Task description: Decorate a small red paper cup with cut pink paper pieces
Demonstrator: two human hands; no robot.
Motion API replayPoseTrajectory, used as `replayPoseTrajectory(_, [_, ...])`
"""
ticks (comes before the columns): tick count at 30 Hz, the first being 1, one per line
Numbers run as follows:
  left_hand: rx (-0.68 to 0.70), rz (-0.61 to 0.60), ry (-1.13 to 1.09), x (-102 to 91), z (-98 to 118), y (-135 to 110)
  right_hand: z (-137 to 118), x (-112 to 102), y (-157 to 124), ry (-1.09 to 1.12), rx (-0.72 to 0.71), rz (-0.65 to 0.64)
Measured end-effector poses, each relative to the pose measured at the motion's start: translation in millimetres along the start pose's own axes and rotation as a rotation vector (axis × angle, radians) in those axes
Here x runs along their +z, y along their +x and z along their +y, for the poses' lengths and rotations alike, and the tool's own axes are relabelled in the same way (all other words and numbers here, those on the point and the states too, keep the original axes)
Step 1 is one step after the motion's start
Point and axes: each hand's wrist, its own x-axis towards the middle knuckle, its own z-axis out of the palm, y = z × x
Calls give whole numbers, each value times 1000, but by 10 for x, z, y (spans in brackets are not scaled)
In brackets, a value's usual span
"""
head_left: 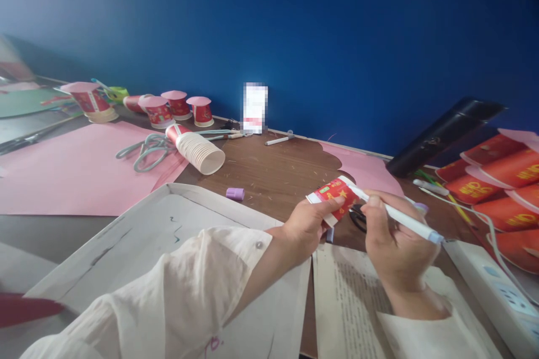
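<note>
A blue wall (320, 39) stands behind a brown wooden desk (261, 165). The left hand (301, 231) grips a red printed paper cup (330, 195), tilted above the desk, thumb beside a gold star. The right hand (396, 244) is closed around a white marker (410, 224), its tip at the cup's right end; whether it touches, I cannot tell. A printed book (345, 297) lies below the hands, a purple cap (234, 194) sits left of the cup, and nested paper cups (200, 151) lie sideways farther back
</note>
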Motion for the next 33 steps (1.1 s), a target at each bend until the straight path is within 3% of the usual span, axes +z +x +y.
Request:
replayPoseTrajectory(14, [17,17,-46,-2,-8,23,-4,-16,-3,19,64,-31])
replayPoseTrajectory(33, [28,10,-94,-14,-22,39,-9,-15,2,40,23,-13])
